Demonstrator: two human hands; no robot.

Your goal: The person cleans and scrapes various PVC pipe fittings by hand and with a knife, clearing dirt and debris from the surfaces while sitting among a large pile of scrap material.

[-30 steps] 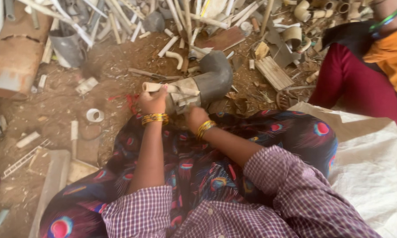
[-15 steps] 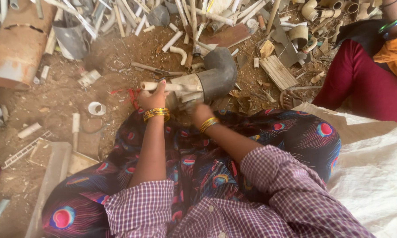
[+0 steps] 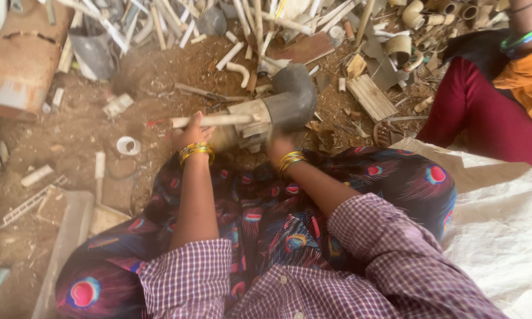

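Note:
A big grey pipe elbow (image 3: 289, 101) with a broken beige pipe stub lies on the dirt just past my knees. My left hand (image 3: 190, 134), with gold bangles at the wrist, grips a thin pale strip (image 3: 219, 120) that lies across the beige end. My right hand (image 3: 279, 146), also with bangles, is blurred and rests against the underside of the elbow; what it holds is hidden. My lap is covered by dark cloth with a peacock-feather print.
Broken plastic pipes and sticks (image 3: 260, 23) are heaped at the back. A rusty drum (image 3: 18, 65) lies at the left, a white ring (image 3: 127, 145) on the dirt. Another person in red and orange (image 3: 490, 100) sits at the right, beside a white sack (image 3: 502, 218).
Both hands stay on the elbow piece. My left hand has shifted slightly along the pale strip, and my right hand is moving, blurred, under the pipe.

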